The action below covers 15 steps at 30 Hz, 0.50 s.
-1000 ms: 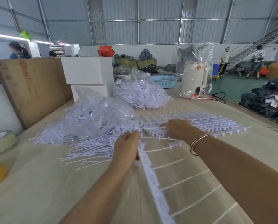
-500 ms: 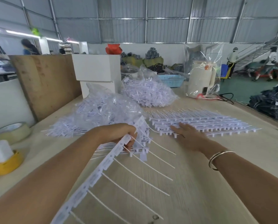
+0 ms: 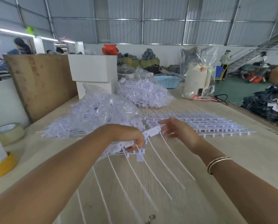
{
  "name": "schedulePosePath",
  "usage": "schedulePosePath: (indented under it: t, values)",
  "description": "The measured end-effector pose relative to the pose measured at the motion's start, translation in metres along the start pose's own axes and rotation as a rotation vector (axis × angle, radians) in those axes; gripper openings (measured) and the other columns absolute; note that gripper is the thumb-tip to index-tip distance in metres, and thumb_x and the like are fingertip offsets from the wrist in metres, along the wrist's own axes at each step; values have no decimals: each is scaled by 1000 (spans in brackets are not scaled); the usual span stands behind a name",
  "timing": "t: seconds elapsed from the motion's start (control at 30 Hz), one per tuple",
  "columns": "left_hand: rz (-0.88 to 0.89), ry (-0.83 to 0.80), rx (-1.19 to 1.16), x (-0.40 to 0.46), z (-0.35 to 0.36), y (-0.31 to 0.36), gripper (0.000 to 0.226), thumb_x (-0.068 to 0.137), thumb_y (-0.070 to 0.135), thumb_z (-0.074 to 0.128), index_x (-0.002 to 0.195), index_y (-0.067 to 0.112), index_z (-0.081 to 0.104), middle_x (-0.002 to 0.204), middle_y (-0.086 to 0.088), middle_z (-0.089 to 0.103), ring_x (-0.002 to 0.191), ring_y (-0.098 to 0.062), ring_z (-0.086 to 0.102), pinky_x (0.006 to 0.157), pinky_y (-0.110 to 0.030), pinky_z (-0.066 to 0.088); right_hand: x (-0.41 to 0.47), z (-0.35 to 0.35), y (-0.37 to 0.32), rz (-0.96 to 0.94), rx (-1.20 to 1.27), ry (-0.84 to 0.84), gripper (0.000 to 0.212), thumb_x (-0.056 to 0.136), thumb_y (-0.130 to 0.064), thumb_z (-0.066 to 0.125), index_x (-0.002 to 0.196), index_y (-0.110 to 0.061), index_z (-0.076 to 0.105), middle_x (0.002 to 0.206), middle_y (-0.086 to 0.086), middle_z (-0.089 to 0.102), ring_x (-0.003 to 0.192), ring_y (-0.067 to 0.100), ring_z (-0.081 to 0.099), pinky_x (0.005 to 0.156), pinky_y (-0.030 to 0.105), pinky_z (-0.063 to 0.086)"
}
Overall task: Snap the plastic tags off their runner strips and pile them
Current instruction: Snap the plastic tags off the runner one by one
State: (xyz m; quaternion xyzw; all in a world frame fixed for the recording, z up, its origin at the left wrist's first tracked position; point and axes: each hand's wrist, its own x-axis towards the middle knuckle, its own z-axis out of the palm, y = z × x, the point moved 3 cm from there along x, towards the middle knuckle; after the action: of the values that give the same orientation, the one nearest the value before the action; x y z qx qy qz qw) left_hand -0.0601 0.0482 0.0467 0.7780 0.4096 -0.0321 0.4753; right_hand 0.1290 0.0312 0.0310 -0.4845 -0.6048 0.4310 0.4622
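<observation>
White plastic runner strip [image 3: 152,133]: above wooden table [image 3: 232,159], long thin tags hanging
Left hand [image 3: 128,136]: fingers curled, gripping strip
Right hand [image 3: 178,130]: fingers spread, relaxed, beside strip end
Loose tag pile [image 3: 93,117]: behind left hand

Matt white plastic runner strip [image 3: 151,132] with thin smooth tails sits over the pale, fine-grained wooden tabletop [image 3: 232,152], crinkly glossy clear plastic bags [image 3: 102,107] shine behind, rough brown plywood board [image 3: 41,83] stands left, and ribbed grey metal wall sheeting [image 3: 164,29] closes the back.

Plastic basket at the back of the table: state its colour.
Light blue, with a perforated wall; the basket shows in the head view.
</observation>
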Motion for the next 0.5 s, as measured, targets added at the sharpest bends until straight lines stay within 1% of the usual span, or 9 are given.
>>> schedulePosePath:
  t: [0.03,0.07,0.17,0.23,0.27,0.3,0.37,0.43,0.5]
  values:
    - [-41,18,81,4,5,0,21,62,15,44,41,17,47,45,1,44,42,-12,40,52,-24,37,-5,8,-2,28,12,-60,37,100,-34,33,101,-19,67,70,-7,62,67,12,57,67,24,47]
    - [-81,55,129,9,10,0,19,65,14,47,46,13,44,49,-1,41,44,-13,39,50,-22,35,-9,14,-3,38,-46,-107,36,99,-35,37,101,-16,67,64,-7,60,60,10,56,62,22,46]
    - [-100,204,326,16,20,-1,21,77,14,51,60,13,41,60,-1,37,54,-15,34,51,-26,27,-19,26,0,5,-272,-191,32,95,-30,51,90,-4,69,51,-5,59,47,9,49,52,18,40]
    - [-29,264,382,13,25,-1,9,79,17,53,71,14,49,69,1,46,63,-13,43,57,-28,31,-25,29,1,24,-288,-189,34,95,-30,53,68,-17,68,48,1,57,44,11,46,49,18,39]
    - [15,288,356,10,27,-2,5,81,17,53,76,16,51,73,2,50,65,-10,48,59,-27,33,-26,28,1,29,-275,-180,40,95,-30,52,57,-25,64,48,3,56,44,13,46,49,19,38]
    - [59,315,299,5,31,-3,5,83,19,53,78,19,50,75,3,53,64,-4,51,59,-26,34,-27,28,0,29,-244,-170,44,95,-28,52,52,-28,62,48,5,56,44,13,46,48,20,38]
    - [137,367,217,-1,37,-4,10,86,29,55,80,28,47,78,6,58,60,3,54,59,-25,36,-29,30,-2,20,-162,-150,43,95,-27,51,53,-26,62,48,7,55,42,14,45,46,21,36]
    - [162,431,299,-4,44,-6,17,84,36,58,83,36,41,83,4,58,67,-5,53,60,-28,38,-32,34,1,17,-123,-133,39,95,-29,51,59,-22,63,47,7,55,41,14,44,44,20,35]
    - [172,542,448,-5,52,-9,22,84,37,58,90,32,38,79,3,54,63,-11,49,55,-29,34,-35,37,9,18,-118,-115,36,95,-31,51,63,-19,61,48,7,56,41,14,45,45,21,35]
